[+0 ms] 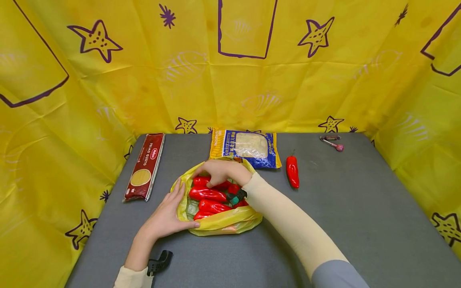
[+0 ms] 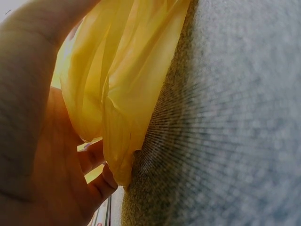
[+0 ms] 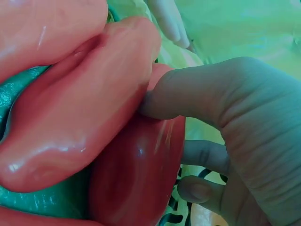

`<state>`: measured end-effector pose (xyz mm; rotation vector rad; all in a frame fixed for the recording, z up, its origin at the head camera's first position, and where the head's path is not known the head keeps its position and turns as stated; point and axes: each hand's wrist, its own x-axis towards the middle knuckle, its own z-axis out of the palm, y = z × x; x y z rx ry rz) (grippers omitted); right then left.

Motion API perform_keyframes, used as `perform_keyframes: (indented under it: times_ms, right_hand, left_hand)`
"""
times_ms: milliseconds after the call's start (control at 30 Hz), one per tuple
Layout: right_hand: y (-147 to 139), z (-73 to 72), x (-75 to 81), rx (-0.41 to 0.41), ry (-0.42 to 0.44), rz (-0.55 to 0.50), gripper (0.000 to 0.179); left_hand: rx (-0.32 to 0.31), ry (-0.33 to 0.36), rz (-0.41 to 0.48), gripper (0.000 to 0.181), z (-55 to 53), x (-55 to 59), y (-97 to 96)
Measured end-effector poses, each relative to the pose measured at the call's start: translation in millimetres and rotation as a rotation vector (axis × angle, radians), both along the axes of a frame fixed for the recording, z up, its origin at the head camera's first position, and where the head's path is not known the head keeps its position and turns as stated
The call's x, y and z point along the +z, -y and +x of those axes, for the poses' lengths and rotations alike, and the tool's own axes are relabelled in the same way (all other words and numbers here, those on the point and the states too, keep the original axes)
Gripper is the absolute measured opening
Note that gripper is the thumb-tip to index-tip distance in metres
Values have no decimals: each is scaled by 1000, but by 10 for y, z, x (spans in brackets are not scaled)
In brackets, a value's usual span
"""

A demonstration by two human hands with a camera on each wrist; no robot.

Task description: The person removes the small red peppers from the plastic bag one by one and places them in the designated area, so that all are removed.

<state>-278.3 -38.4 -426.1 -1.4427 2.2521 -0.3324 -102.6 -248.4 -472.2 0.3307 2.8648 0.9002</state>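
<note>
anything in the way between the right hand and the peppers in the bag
Nothing visible. The right hand is already inside the open yellow bag, its thumb against a red pepper. A second pepper lies alongside, but doesn't block the thumb or fingers.

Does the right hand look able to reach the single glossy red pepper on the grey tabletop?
Likely yes, though the right hand must first lift out of the yellow plastic bag; the glossy red pepper lies uncovered outside.

Bright head view, blurred left-wrist tabletop [image 2: 235, 113]; glare on peppers [image 3: 84, 106]
</note>
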Motion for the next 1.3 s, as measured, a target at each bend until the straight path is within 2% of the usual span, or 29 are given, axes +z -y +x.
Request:
perform_keyframes:
  times_ms: [267,600,1033,1300]
  right_hand:
    - [-59,41,126,-12,-11,12,53]
    - [-188,67,228,-1,-32,-3,55]
    - [-383,134,337,-23,-5,-99,51]
    - [-492,169,367,-1,9,-203,49]
  left_hand:
    - [4,11,2,137,-16,-47,16]
    - [0,15,-5,137,-17,-39,18]
    - [2,15,-6,136,-18,-44,8]
    - [3,16,-9,136,-9,-26,12]
